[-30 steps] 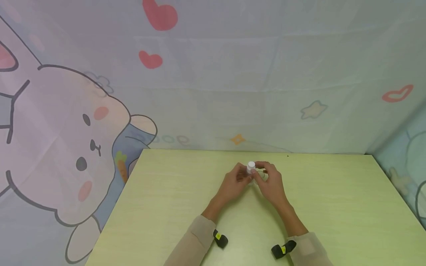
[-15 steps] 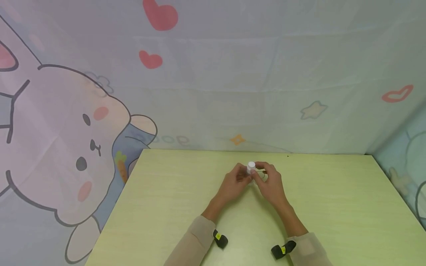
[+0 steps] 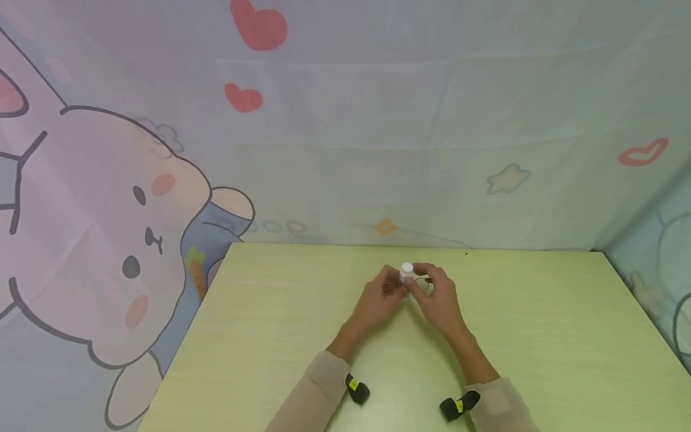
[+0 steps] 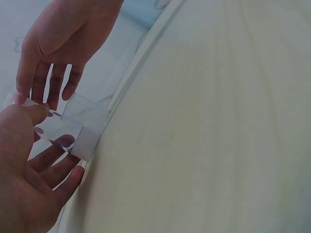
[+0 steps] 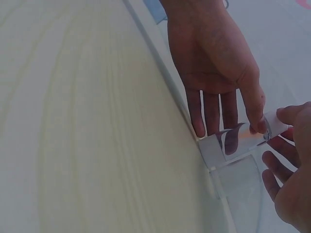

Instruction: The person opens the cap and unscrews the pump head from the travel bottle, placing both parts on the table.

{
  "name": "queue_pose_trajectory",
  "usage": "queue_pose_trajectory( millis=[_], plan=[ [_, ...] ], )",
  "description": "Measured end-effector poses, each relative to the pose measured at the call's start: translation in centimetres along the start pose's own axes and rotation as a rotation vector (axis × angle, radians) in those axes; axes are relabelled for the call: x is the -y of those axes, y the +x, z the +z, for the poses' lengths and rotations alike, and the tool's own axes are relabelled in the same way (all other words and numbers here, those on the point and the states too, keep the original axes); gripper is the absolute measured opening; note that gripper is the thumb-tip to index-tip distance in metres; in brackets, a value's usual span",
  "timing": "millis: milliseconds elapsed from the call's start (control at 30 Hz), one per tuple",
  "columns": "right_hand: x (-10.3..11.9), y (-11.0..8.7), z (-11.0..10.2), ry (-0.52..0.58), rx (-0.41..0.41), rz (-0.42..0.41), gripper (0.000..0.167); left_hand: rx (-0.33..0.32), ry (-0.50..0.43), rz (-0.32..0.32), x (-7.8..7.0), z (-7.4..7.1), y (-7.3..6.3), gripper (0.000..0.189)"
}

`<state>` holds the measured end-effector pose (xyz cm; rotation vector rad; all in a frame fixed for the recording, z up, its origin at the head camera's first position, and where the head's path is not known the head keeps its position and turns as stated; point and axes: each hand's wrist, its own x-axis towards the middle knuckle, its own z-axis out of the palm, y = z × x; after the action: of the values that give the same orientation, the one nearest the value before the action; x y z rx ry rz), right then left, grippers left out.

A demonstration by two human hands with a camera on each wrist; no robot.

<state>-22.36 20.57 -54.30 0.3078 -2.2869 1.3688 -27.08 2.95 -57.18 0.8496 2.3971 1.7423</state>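
A small clear bottle [image 5: 248,138] with a white cap [image 3: 407,267] and a white band at its base stands upright on the table. My left hand [image 3: 376,300] holds the bottle's body from the left, its thumb across the upper part; through the clear wall a finger shows behind it. From the other side, my right hand [image 3: 439,300] has thumb and forefinger at the white cap, the other fingers spread lower down. Right beside the bottle, on the right hand's side, stands an empty-looking clear cup [image 4: 86,110], partly hidden by the fingers in the head view.
The pale yellow-green table [image 3: 540,336] reaches back to a hanging cloth [image 3: 351,108] printed with a rabbit and hearts. Black straps with cameras sit on both wrists, the left camera [image 3: 357,391] and right camera [image 3: 453,408] close above the table.
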Motion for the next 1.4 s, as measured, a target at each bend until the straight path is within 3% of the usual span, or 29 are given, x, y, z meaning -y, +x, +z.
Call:
queue_pose_trajectory(
  millis=[1400],
  plan=[
    [-0.13, 0.04, 0.07, -0.017, 0.009, 0.008, 0.029, 0.000, 0.013, 0.011, -0.23, -0.03, -0.04, 0.026]
  ],
)
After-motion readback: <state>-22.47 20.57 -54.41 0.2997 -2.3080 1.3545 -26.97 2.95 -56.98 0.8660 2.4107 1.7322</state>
